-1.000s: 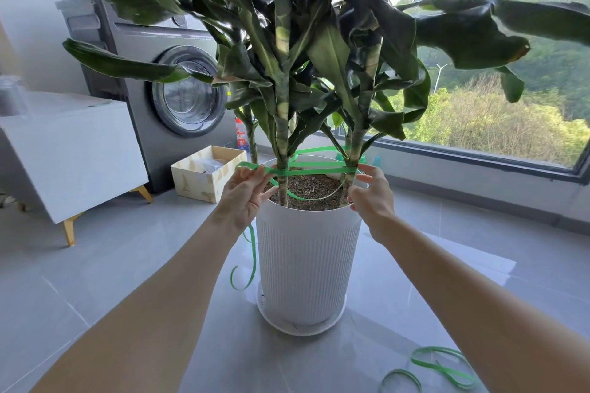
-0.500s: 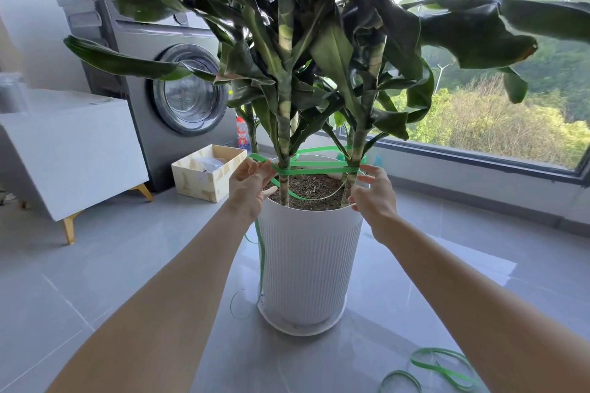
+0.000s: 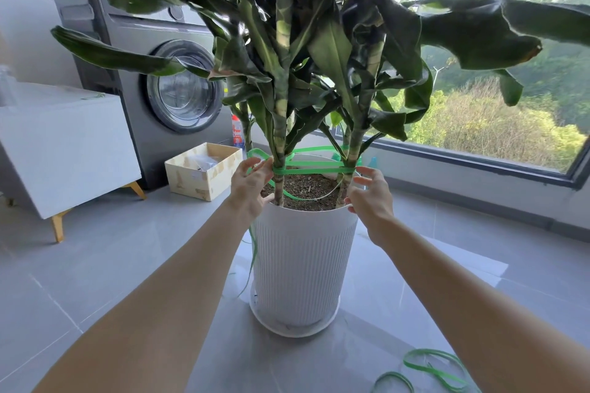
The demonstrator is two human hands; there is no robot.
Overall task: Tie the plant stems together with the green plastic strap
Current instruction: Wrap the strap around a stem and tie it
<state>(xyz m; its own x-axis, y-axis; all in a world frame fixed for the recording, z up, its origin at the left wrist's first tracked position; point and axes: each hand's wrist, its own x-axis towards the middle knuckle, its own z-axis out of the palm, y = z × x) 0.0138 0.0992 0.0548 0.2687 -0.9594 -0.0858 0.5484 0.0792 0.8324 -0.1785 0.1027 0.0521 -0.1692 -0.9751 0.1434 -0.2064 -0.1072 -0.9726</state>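
Pinching springy, slick strap (image 3: 314, 170) at left stem (image 3: 280, 150) with my left hand (image 3: 250, 185); right hand (image 3: 373, 198) open; I'd grip close in.

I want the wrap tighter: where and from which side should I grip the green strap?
Probably pinch the green strap flat, just left of the left stem, coming from the left: its free tail leaves the wrap there, hanging beside the pot.
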